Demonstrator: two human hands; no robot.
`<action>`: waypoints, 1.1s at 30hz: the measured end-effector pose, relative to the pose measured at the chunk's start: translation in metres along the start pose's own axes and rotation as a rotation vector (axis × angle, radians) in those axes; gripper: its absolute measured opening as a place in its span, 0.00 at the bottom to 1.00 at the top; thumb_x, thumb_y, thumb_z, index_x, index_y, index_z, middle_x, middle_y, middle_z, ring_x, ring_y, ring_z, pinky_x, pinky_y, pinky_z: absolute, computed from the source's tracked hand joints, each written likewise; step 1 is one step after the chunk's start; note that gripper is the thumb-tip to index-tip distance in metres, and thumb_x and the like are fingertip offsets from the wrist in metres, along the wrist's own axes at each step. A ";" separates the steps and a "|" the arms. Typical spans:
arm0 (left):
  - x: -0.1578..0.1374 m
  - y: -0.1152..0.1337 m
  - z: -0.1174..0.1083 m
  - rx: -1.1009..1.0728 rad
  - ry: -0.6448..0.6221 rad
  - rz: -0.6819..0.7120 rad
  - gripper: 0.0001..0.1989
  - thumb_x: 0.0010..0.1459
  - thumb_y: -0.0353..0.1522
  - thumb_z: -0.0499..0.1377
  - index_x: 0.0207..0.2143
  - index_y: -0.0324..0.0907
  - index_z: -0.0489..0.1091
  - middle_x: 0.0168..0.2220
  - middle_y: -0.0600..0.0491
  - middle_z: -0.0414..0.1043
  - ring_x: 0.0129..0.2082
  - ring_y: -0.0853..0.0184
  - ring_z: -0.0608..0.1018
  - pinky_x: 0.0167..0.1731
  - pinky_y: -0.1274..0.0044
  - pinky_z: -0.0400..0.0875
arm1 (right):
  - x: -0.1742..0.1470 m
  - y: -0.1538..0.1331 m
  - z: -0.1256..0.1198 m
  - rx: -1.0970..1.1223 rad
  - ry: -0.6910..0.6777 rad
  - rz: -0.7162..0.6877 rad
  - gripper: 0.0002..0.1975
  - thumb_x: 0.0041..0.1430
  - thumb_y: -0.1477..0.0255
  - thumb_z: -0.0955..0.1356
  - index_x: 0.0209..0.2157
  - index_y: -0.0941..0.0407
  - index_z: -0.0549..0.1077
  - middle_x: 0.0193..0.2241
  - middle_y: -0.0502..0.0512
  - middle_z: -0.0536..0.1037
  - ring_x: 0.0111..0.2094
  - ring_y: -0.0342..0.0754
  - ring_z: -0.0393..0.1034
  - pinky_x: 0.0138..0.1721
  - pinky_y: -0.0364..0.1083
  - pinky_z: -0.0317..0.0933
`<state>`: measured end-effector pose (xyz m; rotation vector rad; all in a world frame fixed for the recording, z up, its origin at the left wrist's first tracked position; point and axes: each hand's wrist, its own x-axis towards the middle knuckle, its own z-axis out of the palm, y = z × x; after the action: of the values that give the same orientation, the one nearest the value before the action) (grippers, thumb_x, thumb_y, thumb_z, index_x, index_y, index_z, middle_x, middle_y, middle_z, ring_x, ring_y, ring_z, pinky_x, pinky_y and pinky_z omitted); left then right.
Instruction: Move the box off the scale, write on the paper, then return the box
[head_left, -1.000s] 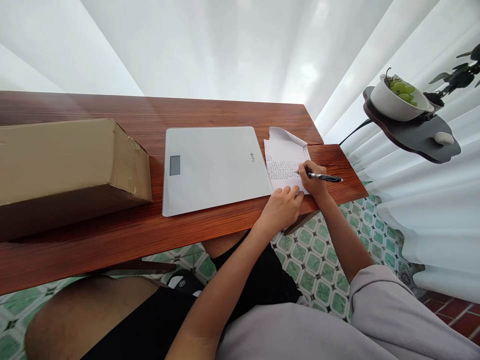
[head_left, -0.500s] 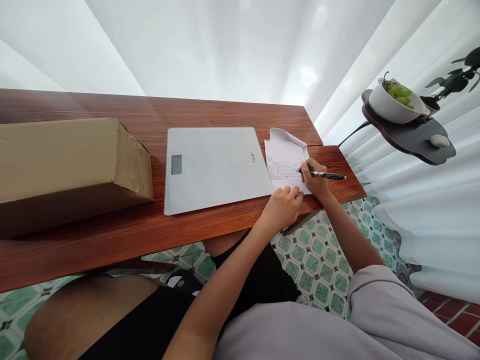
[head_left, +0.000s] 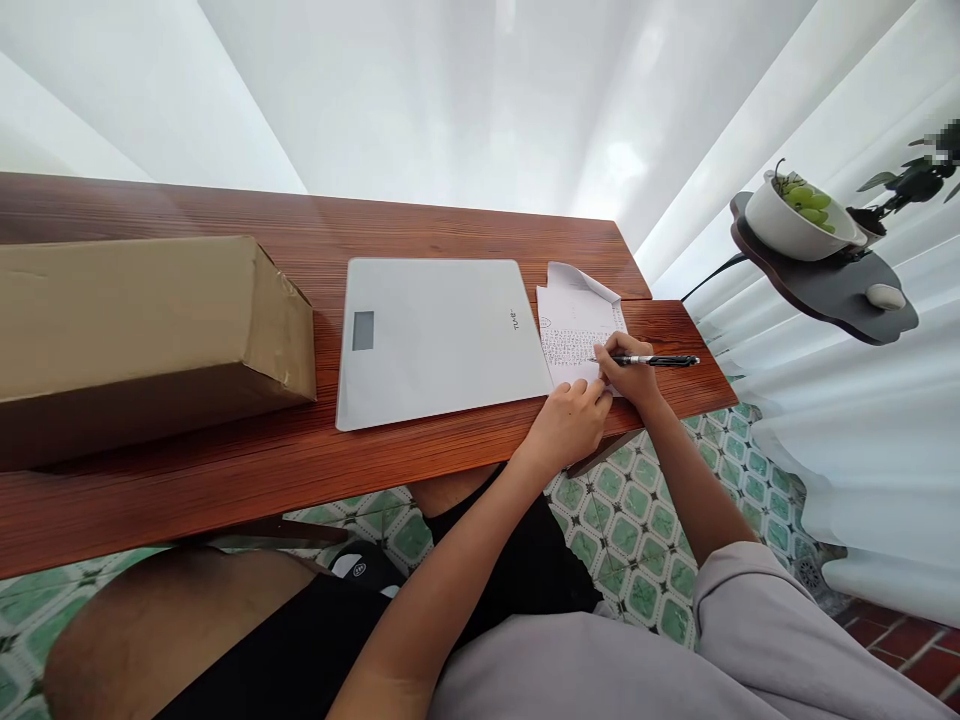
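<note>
Pinched in the right hand (head_left: 632, 372), a black pen (head_left: 660, 361) touches the written sheet (head_left: 577, 330) at the table's (head_left: 225, 470) three o'clock end, while the left hand (head_left: 571, 420), fingers loosely curled, presses the sheet's six o'clock edge.

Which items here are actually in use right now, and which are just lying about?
In use: pen in right hand; paper under left hand.
Lying about: scale, cardboard box, bowl of grapes, side shelf.

Black pen (head_left: 660, 360), white paper (head_left: 574, 325), reddish-brown table (head_left: 300, 460).
</note>
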<state>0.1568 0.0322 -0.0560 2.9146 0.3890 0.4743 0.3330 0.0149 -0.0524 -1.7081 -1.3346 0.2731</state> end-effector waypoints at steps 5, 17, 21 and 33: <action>0.000 -0.001 -0.001 0.005 0.011 -0.006 0.17 0.67 0.28 0.47 0.54 0.34 0.68 0.54 0.42 0.68 0.42 0.60 0.70 0.39 0.67 0.65 | 0.001 0.000 0.002 0.056 -0.008 0.072 0.20 0.65 0.59 0.65 0.22 0.52 0.62 0.12 0.44 0.70 0.12 0.42 0.61 0.18 0.44 0.60; 0.000 -0.001 0.000 -0.003 0.020 -0.026 0.11 0.66 0.28 0.49 0.46 0.36 0.68 0.48 0.43 0.68 0.40 0.59 0.70 0.38 0.67 0.65 | 0.001 0.000 0.006 0.095 -0.052 0.124 0.20 0.63 0.60 0.67 0.21 0.52 0.61 0.12 0.44 0.69 0.12 0.41 0.61 0.17 0.43 0.58; -0.001 0.000 0.001 0.000 0.037 -0.039 0.11 0.64 0.27 0.49 0.45 0.37 0.68 0.48 0.42 0.68 0.39 0.58 0.70 0.38 0.67 0.65 | 0.001 -0.001 0.008 0.090 -0.080 0.139 0.19 0.63 0.62 0.67 0.21 0.52 0.61 0.12 0.43 0.67 0.13 0.40 0.60 0.17 0.43 0.57; -0.001 0.000 0.003 0.038 0.070 -0.049 0.08 0.63 0.26 0.50 0.43 0.37 0.66 0.49 0.40 0.68 0.39 0.58 0.71 0.37 0.68 0.65 | 0.003 -0.002 0.009 0.076 -0.108 0.149 0.18 0.63 0.64 0.67 0.21 0.53 0.61 0.13 0.43 0.67 0.14 0.40 0.59 0.19 0.43 0.56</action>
<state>0.1565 0.0313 -0.0590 2.9229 0.4836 0.5690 0.3267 0.0221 -0.0550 -1.7514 -1.2595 0.5018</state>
